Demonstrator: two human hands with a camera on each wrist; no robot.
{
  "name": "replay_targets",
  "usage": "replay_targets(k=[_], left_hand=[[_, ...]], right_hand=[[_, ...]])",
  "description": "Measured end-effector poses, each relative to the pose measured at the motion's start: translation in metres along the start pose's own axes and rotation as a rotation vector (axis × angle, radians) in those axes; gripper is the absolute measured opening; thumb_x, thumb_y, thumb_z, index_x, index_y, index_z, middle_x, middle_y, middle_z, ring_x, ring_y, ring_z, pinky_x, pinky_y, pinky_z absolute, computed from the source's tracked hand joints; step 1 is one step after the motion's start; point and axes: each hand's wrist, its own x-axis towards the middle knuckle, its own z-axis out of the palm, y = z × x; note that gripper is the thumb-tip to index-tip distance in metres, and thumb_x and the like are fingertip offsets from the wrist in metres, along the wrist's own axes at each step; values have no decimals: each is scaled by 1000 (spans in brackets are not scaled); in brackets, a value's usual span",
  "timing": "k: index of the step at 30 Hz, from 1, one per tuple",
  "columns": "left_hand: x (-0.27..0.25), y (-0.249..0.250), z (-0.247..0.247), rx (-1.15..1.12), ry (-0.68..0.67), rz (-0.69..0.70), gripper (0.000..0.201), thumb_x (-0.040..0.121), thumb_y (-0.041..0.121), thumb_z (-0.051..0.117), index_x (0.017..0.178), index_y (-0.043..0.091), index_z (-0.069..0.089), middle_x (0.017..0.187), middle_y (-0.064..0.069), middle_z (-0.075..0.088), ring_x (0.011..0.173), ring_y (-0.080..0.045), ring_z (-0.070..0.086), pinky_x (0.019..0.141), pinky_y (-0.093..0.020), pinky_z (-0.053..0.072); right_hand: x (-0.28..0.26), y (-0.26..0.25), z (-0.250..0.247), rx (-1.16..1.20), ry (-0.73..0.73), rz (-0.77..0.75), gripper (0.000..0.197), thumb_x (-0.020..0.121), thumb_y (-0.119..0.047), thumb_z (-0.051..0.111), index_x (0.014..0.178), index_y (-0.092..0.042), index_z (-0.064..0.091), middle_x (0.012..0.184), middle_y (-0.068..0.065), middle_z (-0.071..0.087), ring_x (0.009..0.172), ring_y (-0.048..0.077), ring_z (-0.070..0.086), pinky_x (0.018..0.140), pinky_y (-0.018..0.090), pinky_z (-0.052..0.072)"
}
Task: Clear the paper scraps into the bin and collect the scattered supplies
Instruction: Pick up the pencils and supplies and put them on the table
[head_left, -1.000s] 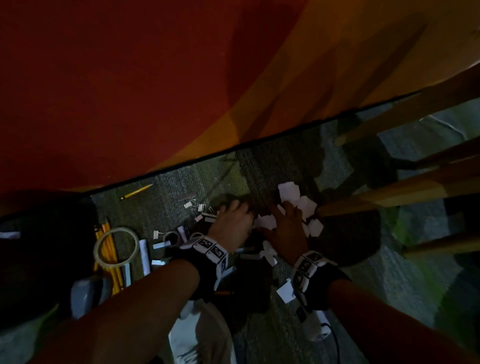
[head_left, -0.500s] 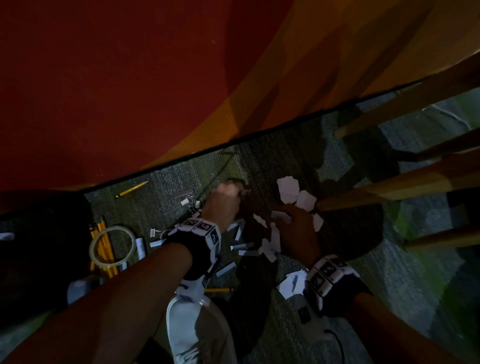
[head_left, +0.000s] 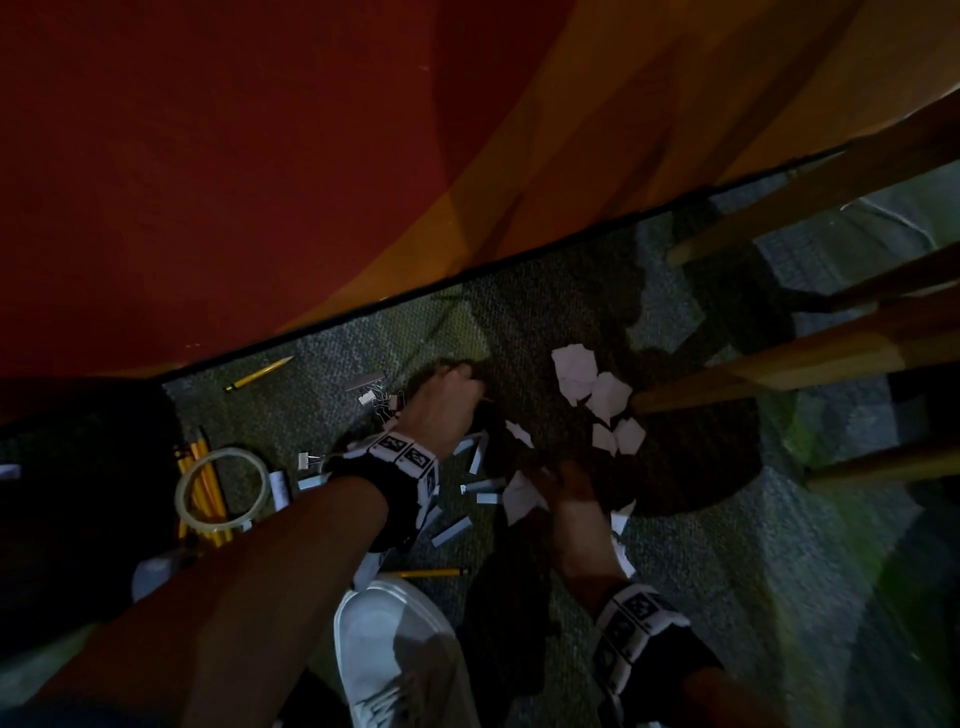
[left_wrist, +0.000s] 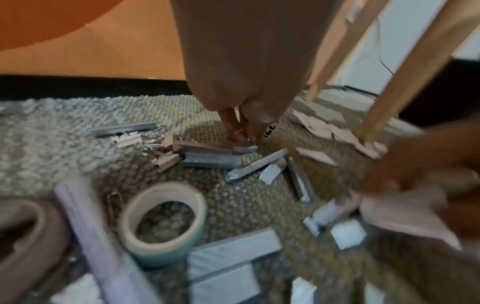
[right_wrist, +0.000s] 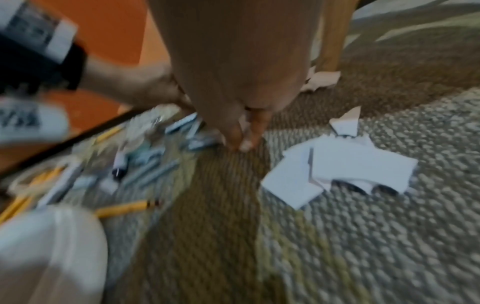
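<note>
Tape roll (head_left: 222, 488) left of paper scraps (head_left: 592, 387)

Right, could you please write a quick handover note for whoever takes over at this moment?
Left hand: fingers curled, tips down among the staple strips; what it holds is unclear.
Right hand: grips a paper scrap.
Done: nothing visibly binned; no bin in view.
Left: loose scraps by the chair leg, plus pencils, tape roll and binder clips on the carpet.
</note>
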Motion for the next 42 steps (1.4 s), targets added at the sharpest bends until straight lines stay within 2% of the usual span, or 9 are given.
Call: replay_targets(k=[5, 12, 16, 22, 25, 28, 31, 38, 42], left_hand=[[-4, -3, -5, -182, 30, -56, 23, 95, -2, 50, 101, 2, 72, 101, -15, 62, 93, -31, 64, 76, -35, 50], [-17, -15, -5, -319, 55, -116, 15, 97, 19, 60, 98, 12, 73, 96, -8, 62, 85, -23, 59, 73, -34, 47], [-18, -24, -1, -363, 50, -166, 16, 93, 28, 61, 102, 23, 73, 100, -5, 64, 90, -23, 60, 80, -38, 53], [-32, -26, -29, -494, 81, -186, 12, 90, 18, 66, 94, 21, 76, 89, 1, 71, 81, -14, 65, 74, -33, 54], [-50, -29, -49, -522, 138, -206, 5, 90, 20, 67, 90, 20, 73, 81, -1, 69, 74, -14, 65, 69, -35, 55], [-69, -33, -77, -495, 172, -204, 12, 89, 22, 72, 82, 13, 71, 72, -6, 68, 69, -18, 65, 67, -37, 54], [-99, -43, -105, -561, 224, -212, 22, 87, 25, 76, 72, 11, 69, 67, -5, 67, 62, -5, 58, 61, -29, 49], [-208, -69, -187, -585, 338, -367, 32, 78, 31, 83, 60, 21, 60, 49, 20, 48, 57, 1, 43, 76, -29, 32], [-286, -93, -234, -511, 375, -422, 36, 80, 32, 82, 65, 5, 64, 55, 11, 43, 55, -7, 33, 65, -28, 33]], right_hand=[[10, -7, 0, 327, 26, 64, 15, 86, 4, 61, 94, 7, 73, 94, 23, 70, 87, 22, 67, 86, 22, 48], [64, -25, -39, 314, 43, 107, 11, 92, -13, 68, 93, -2, 69, 74, -4, 59, 67, 1, 54, 61, 17, 42], [69, -41, -30, 271, 33, 38, 21, 94, -16, 65, 79, -1, 66, 76, 14, 64, 74, 26, 63, 71, 44, 52], [76, -40, -12, 63, -38, 58, 21, 97, -3, 55, 109, 7, 69, 114, 25, 64, 111, 35, 60, 99, 44, 45], [83, -46, -21, 74, -134, 134, 22, 98, -10, 55, 89, 5, 68, 93, 22, 63, 91, 31, 61, 81, 38, 42], [76, -75, -50, 153, -37, 109, 24, 96, -21, 58, 75, -10, 58, 76, 7, 54, 74, 19, 52, 67, 25, 31], [64, -110, -73, 324, -40, 4, 34, 94, -19, 62, 63, -6, 55, 57, 17, 50, 53, 14, 47, 55, 26, 33], [45, -251, -99, 533, -150, -183, 20, 89, -12, 71, 74, -1, 66, 53, 4, 59, 44, 9, 52, 49, 21, 41], [30, -337, -92, 562, -211, -318, 6, 84, -5, 76, 83, -5, 70, 41, -13, 45, 36, 0, 40, 42, 18, 32]])
